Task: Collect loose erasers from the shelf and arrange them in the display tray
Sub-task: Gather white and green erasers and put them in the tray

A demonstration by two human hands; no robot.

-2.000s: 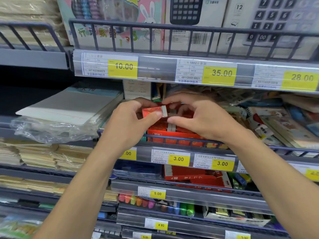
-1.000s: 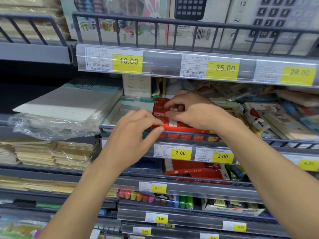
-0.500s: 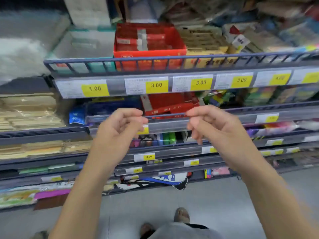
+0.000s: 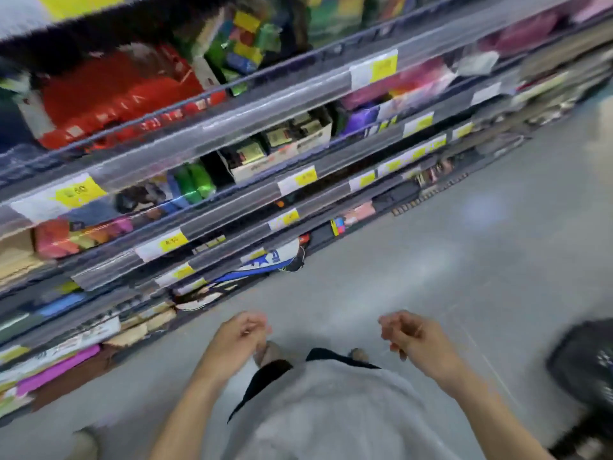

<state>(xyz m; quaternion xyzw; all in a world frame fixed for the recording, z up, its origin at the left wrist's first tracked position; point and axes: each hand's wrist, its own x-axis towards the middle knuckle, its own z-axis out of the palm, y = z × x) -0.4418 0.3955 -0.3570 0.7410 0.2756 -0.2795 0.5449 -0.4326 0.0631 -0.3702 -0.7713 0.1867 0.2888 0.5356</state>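
A: Where are the hands rn?

B: Both low over the floor (image 4: 464, 247), well apart from the shelves. Left hand (image 4: 240, 333) and right hand (image 4: 409, 336) each have fingers loosely curled, tips near the thumb. Can't tell if either pinches anything (frame's v. blurred), no eraser visible between them.

A: And the tray?

B: A red display tray (image 4: 109, 104) sits on an upper shelf, far above and to the left of the left fingers. Contents just a red smear, can't make out indiv. erasers.

A: Risks?

B: My guess: head's swinging down fast, so any small eraser lying on the floor or on the low shelf rails (image 4: 232, 207) beyond the fingertips could be missed. Also a dark basket-like thing (image 4: 583, 356) sits right of the right fingers; a blind reach could knock it. Feet (image 4: 272, 353) just below the knuckles could tread on a dropped piece.
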